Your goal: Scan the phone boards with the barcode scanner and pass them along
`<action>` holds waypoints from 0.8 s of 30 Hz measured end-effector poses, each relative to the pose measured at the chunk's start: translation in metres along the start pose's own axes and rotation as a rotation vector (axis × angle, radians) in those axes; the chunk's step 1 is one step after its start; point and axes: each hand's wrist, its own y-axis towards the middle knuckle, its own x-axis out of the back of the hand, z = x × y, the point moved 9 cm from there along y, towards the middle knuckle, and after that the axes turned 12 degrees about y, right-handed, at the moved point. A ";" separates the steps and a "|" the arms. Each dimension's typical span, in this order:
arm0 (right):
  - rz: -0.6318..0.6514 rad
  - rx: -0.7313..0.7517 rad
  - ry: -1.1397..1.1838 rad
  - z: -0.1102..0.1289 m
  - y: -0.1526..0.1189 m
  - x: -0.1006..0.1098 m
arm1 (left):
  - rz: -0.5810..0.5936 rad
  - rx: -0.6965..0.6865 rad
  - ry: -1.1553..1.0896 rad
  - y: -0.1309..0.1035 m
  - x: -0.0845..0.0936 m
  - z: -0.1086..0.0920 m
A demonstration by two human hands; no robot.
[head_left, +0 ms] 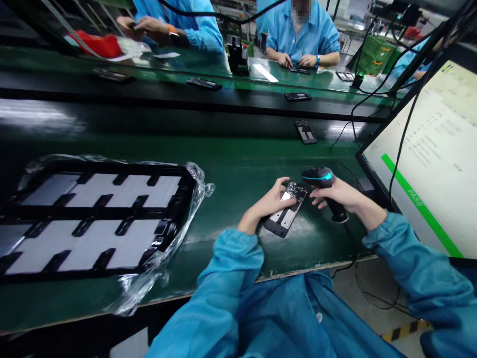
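An opened phone (280,220), its inner parts showing, lies tilted on the green bench near the front edge. My left hand (275,200) grips it at its left side, with the thumb across its upper part. In my right hand (345,193) is a black barcode scanner (338,211) with a lit blue strip, its fingers wrapped round the handle. The scanner's head is just to the right of and above the phone's top end. A cable runs down from the handle.
At left lies a black tray (93,213) of pale flat pieces, edged with crumpled clear plastic wrap (199,176). A monitor (439,139) showing "PASS" stands at right. More opened phones, one here (305,132), lie farther back. Co-workers in blue (298,30) sit across the line.
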 end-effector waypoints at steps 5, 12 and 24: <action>-0.031 0.002 0.236 -0.066 -0.027 0.005 | -0.137 -0.060 0.229 -0.020 0.004 -0.010; 0.216 0.076 0.176 -0.070 0.013 -0.026 | -0.530 0.163 0.566 -0.014 0.035 -0.006; 0.301 0.098 0.460 -0.074 0.052 -0.060 | -0.733 0.887 0.883 -0.227 0.369 0.109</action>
